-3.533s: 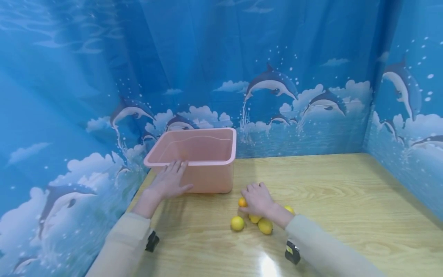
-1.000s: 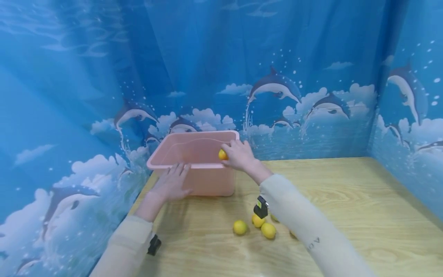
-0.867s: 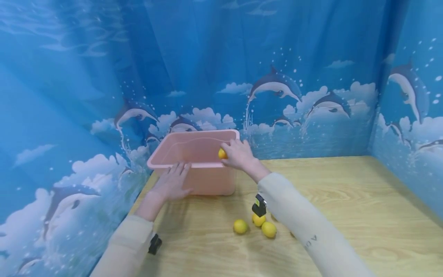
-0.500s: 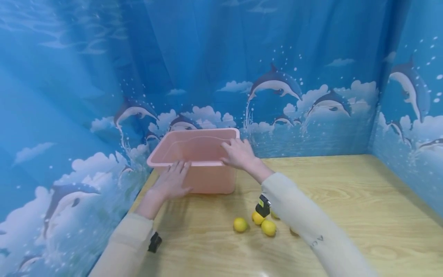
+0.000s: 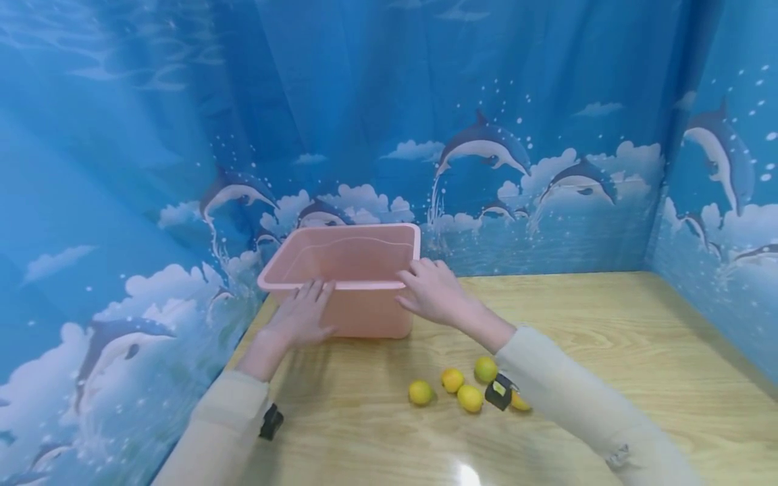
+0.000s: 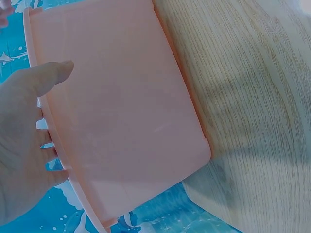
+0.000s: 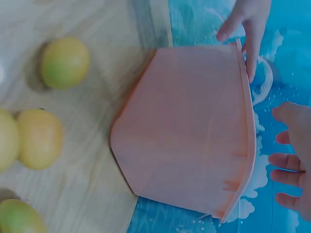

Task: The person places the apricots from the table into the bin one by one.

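A pink plastic bin (image 5: 371,314) stands at the back left of the table. My left hand (image 5: 302,317) rests on its near rim with fingers fairly straight; in the left wrist view the thumb lies against the outer wall. My right hand (image 5: 434,290) hovers at the bin's near right corner, fingers spread loosely and holding nothing. Several yellow-green fruits lie on the table below it: a round one (image 5: 421,392), two yellow ones close together, a greener one (image 5: 486,369) and one partly hidden behind the right wrist camera (image 5: 500,391). The bin's floor is hidden from view.
The wood-grain table (image 5: 583,317) stretches to the right of the bin. Blue dolphin-print curtains (image 5: 365,101) enclose the back and both sides, close behind the bin.
My right hand carried an orange fruit from the table to over the bin and let it go inside, then drew back toward me. The left hand stayed at the rim.
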The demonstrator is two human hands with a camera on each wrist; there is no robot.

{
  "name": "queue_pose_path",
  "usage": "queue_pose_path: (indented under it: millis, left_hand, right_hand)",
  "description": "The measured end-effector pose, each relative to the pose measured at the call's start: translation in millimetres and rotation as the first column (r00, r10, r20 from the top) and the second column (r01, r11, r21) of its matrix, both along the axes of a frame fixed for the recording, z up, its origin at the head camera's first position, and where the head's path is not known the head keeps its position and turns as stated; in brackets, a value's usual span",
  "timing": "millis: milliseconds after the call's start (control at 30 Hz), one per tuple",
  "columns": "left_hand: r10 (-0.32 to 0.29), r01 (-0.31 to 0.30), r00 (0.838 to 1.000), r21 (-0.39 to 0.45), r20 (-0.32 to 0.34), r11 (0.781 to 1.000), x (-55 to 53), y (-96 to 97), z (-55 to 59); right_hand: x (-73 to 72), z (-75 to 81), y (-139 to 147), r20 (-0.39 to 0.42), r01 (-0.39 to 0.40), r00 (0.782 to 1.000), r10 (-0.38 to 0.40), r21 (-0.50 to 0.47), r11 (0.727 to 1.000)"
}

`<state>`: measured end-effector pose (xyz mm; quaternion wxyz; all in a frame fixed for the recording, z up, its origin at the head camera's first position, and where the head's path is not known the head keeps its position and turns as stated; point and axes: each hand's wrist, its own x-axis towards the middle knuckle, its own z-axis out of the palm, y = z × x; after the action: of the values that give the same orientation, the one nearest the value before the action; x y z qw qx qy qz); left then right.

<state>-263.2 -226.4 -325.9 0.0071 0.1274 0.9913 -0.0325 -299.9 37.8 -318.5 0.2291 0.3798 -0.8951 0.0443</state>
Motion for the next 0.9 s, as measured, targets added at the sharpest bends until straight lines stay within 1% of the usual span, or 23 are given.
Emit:
queue_pose_path:
  millis: [100,167,267,300,433,500,767,900]
  left_hand:
    - [-0.002,0.002,1.0,-0.001,-0.002,1.0,-0.3,-0.4,-0.5]
    - [-0.007,0.007,1.0,0.004,-0.009,1.0,-0.2,-0.4,-0.5]
    - [-0.011,0.011,1.0,0.004,-0.017,1.0,-0.2,-0.7,-0.8]
    - [-0.014,0.014,1.0,0.002,-0.021,1.0,-0.1,-0.9,-0.9]
    - [-0.015,0.015,1.0,0.001,-0.027,1.0,0.1,-0.9,-1.5]
    - [-0.014,0.014,0.999,0.003,-0.029,1.0,0.5,-0.5,-1.5]
    - [0.008,-0.008,1.0,-0.001,-0.028,1.0,1.3,0.8,-1.1]
    - [0.004,-0.004,1.0,0.003,-0.03,1.0,1.3,0.9,-1.6]
  right_hand:
    - [10.0,-7.4,6,-0.072,-0.077,0.995,0.076,-0.007,0.997]
    - [16.0,-12.9,10,-0.102,-0.123,0.987,0.12,-0.018,0.992]
    - [24.4,-22.5,14,-0.119,-0.17,0.979,0.166,-0.025,0.985]
    - [27.2,-26.0,15,-0.108,-0.176,0.979,0.173,-0.019,0.984]
    - [36.6,-40.5,19,-0.054,-0.181,0.982,0.182,0.025,0.983]
    - [40.0,-47.5,20,-0.032,-0.17,0.985,0.172,0.057,0.984]
    - [47.8,-77.4,23,-0.044,-0.16,0.985,0.167,0.132,0.978]
    - [49.7,-89.3,23,-0.006,-0.108,0.994,0.112,0.235,0.966]
